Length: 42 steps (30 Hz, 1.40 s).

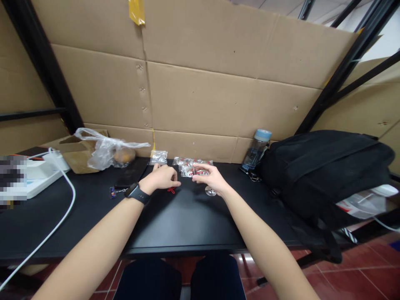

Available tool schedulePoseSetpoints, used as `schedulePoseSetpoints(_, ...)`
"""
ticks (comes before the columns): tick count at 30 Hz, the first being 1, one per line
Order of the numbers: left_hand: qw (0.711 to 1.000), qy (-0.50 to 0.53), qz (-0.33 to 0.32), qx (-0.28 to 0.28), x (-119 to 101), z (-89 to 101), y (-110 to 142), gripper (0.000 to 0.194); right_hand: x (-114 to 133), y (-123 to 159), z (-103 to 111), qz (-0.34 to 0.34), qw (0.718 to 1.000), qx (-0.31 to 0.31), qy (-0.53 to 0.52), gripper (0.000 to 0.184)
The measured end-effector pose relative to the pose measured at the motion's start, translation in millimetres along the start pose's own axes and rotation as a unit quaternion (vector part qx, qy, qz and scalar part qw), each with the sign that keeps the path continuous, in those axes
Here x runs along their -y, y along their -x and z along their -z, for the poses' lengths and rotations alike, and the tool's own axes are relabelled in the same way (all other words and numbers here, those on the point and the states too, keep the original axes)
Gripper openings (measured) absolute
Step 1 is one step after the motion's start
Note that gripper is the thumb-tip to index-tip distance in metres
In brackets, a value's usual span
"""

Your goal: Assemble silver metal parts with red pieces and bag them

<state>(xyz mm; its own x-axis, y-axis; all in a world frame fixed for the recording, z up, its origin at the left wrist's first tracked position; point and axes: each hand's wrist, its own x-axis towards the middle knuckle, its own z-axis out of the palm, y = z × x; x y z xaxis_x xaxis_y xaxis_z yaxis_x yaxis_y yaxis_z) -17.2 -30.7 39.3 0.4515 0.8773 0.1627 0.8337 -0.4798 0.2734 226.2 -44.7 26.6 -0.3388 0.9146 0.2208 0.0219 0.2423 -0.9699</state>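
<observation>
My left hand (pixel 161 177), with a dark watch (pixel 137 193) on its wrist, is over the back part of the black table. Its fingers curl downward at the lower edge of a clear plastic packet (pixel 158 157); what they hold, if anything, is hidden. A red knotted cord (pixel 171 190) shows just under this hand. My right hand (pixel 210 178) pinches a small dark thing (pixel 194 171) too small to name. Beside and behind its fingertips lie several clear packets (pixel 187 162) with red and silvery contents. Below its palm is a shiny clear disc (pixel 210 191).
A dark flat case (pixel 127 178), a tied plastic bag (pixel 108 151) and a white power strip (pixel 43 177) with a cable are on the left. At right stand a blue-capped bottle (pixel 254 152) and a black backpack (pixel 325 175). A cardboard wall (pixel 218 104) closes the back.
</observation>
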Motion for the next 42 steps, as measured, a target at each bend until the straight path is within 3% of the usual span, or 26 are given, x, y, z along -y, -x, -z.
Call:
schedulePoseSetpoints(5, 0.993, -0.021, 0.025, 0.114, 10, 0.0, 3, 0.009, -1, -2, 3, -0.013, 1.000, -0.007, 0.013, 0.054)
schedulePoseSetpoints(8, 0.991, -0.004, 0.005, 0.132, 9, -1.2, 2, 0.013, 0, -3, 4, -0.011, 1.000, -0.013, 0.019, 0.055)
schedulePoseSetpoints(10, 0.996, 0.022, -0.025, 0.087, 6, -2.2, 1, 0.012, 0, -3, 6, -0.008, 1.000, -0.016, 0.026, 0.056)
schedulePoseSetpoints(15, 0.977, 0.147, -0.100, -0.119, -9, -6.5, -5, 0.015, 0, -4, 12, 0.026, 0.999, -0.001, 0.034, 0.056)
schedulePoseSetpoints(17, 0.965, 0.174, -0.115, -0.156, -13, -9.3, -8, 0.016, -1, -5, 14, 0.044, 0.998, 0.001, 0.041, 0.055)
schedulePoseSetpoints(20, 0.962, 0.183, -0.120, -0.163, -14, -12.9, -10, 0.019, -1, -6, 17, 0.062, 0.996, 0.000, 0.059, 0.057)
schedulePoseSetpoints(24, 0.973, 0.155, -0.111, -0.129, -8, -13.6, -9, 0.019, -2, -6, 19, 0.064, 0.994, 0.004, 0.087, 0.061)
schedulePoseSetpoints(29, 0.985, 0.126, -0.114, -0.004, 4, -14.5, -9, 0.020, -3, -6, 20, 0.059, 0.993, 0.005, 0.100, 0.058)
schedulePoseSetpoints(35, 0.997, 0.037, -0.066, 0.015, 18, -22.2, -12, 0.021, -6, -7, 21, 0.044, 0.992, 0.021, 0.115, 0.058)
schedulePoseSetpoints(42, 0.981, 0.095, -0.145, 0.090, 1, -19.7, -9, 0.016, -6, -7, 23, 0.041, 0.990, 0.044, 0.127, 0.052)
